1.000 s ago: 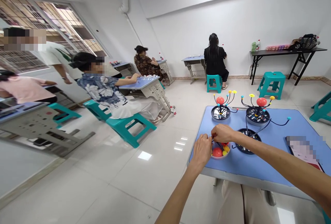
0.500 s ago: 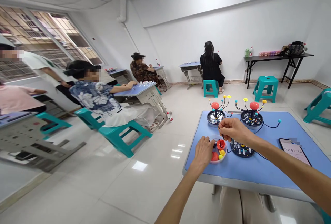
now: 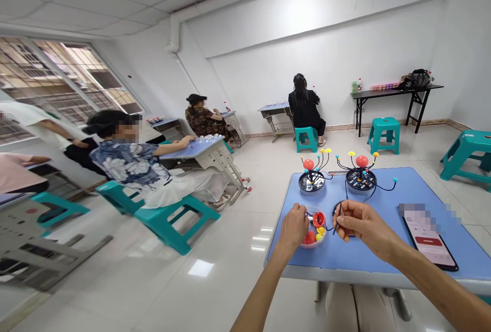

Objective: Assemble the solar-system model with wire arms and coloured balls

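Note:
My right hand (image 3: 356,222) pinches a thin black rod (image 3: 337,219) above the blue desk (image 3: 368,263). Fingers curled, my left hand (image 3: 294,227) is at the left side of a clear round bowl (image 3: 315,246); what its fingertips hold, if anything, is hidden. Inside the bowl lie a hollow red half-ball (image 3: 318,218), a red dome (image 3: 309,238) and small yellow pieces (image 3: 320,231). Behind my right hand, a black round base is mostly covered. Two planet models, a left one (image 3: 312,181) and a right one (image 3: 360,180), stand at the desk's far side, with red balls and coloured beads on curved black arms.
A phone (image 3: 427,237) lies on the desk's right side. Teal stools (image 3: 384,132) and a black table (image 3: 395,91) with bottles and a bag are farther back. Several people sit at other desks; one person in a patterned shirt (image 3: 130,163) is on the left.
My right hand has drawn back toward me and lower, with the black rod now in plain sight. My left hand stays at the bowl. The whole view has shifted slightly.

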{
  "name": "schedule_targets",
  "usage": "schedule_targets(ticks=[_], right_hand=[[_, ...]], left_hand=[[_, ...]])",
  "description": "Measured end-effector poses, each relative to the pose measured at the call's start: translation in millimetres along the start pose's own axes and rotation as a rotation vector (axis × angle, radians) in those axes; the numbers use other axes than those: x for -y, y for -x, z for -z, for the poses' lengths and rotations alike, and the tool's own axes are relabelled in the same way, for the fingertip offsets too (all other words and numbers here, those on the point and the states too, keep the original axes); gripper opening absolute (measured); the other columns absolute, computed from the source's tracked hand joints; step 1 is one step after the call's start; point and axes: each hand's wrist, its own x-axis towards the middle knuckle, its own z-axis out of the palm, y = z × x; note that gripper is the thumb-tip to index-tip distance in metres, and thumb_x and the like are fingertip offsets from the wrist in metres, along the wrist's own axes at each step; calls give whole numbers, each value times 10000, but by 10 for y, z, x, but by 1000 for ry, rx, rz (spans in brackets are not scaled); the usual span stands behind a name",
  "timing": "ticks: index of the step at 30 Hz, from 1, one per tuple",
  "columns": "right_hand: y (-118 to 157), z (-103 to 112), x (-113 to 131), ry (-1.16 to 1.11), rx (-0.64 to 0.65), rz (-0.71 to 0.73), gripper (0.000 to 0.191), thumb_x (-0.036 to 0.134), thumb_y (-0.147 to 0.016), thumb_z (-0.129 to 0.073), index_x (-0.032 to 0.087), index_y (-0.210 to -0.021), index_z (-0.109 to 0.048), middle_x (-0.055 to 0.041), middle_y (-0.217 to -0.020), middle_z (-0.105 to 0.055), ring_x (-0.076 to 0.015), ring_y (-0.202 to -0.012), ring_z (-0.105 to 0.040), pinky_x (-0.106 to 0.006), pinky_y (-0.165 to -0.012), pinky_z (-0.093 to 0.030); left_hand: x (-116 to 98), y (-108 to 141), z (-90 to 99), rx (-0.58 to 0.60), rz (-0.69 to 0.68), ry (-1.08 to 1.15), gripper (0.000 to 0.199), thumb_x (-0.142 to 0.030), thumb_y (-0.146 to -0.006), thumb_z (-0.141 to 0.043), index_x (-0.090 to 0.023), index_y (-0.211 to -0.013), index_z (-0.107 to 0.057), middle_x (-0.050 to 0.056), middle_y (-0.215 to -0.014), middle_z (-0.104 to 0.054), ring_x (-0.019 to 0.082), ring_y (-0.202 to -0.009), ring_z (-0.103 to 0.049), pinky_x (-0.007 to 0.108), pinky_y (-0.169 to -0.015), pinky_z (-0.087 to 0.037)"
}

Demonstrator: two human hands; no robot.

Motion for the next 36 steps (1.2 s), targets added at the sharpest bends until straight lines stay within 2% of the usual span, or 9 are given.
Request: schedule_targets(ticks=[2,6,11,14,18,23,26,31,36], right_hand=[[21,-23,-31,-13,-36,36,245,359,-746,-757,154,-776,-624,-1,-646,-624,-115,-583,-553,-248,-556,-424],[48,-74,-130,-39,-95,83,222,345,-739,-754,144,-807,-687,-6,-672,-618,-110,-581,-536,-249,-547,-414],[116,-96,-273,-100,-128,103,211,350,-759,-742,157,-842,-718,-12,-693,-626,-107,-597,-517,-252,-565,-401],[177,-94,-309,-106,-135,118,223,368,-770,-738,155,-828,-715,-4,-641,-603,-109,-588,-501,-256,-572,-392],[277,-110,-332,-87,-143,167,231,385,-819,-697,154,-826,-693,-2,-638,-593,-114,-586,-500,-268,-588,-404],[413,-151,-368,-86,-155,193,256,419,-839,-670,163,-837,-654,-22,-703,-622,-137,-600,-554,-284,-579,-443],[479,-171,-367,-47,-165,220,271,439,-839,-662,168,-846,-646,-26,-710,-621,-143,-597,-560,-291,-579,-456],[550,-187,-342,33,-194,249,275,457,-853,-634,183,-832,-633,-12,-653,-592,-143,-580,-529,-293,-596,-452],[572,-152,-361,62,-212,260,247,436,-884,-601,194,-840,-621,-10,-660,-592,-147,-601,-528,-286,-604,-447]], left_hand=[[-65,114,130,-88,42,217,176,-121,-837,-457,-147,-911,-615,65,-881,-637,152,-774,-611,262,-691,-463],[-312,522,402,-182,167,1120,145,-257,-751,-589,-157,-849,-626,-8,-709,-584,104,-567,-526,222,-524,-422],[-570,965,550,-174,261,1576,308,-296,-685,-699,-133,-944,-728,-5,-637,-586,80,-510,-479,214,-490,-392],[-629,1083,528,-222,326,1631,329,-339,-638,-780,-126,-887,-749,-10,-536,-561,96,-489,-491,219,-466,-395],[-711,1169,481,-329,373,1624,345,-385,-595,-824,-125,-806,-739,14,-586,-612,89,-456,-485,221,-426,-402],[-829,1263,439,-376,376,1598,328,-418,-661,-787,-141,-830,-736,-14,-556,-564,87,-468,-489,207,-423,-415],[-856,1307,405,-360,362,1564,325,-425,-705,-755,-154,-884,-746,-32,-525,-536,81,-450,-478,204,-424,-415],[-883,1361,397,-216,299,1480,380,-392,-738,-728,-162,-1040,-734,-23,-552,-581,107,-482,-536,245,-495,-484],[-914,1381,436,-308,202,1266,283,-339,-794,-675,-181,-1018,-746,2,-649,-642,106,-490,-568,245,-526,-514]])
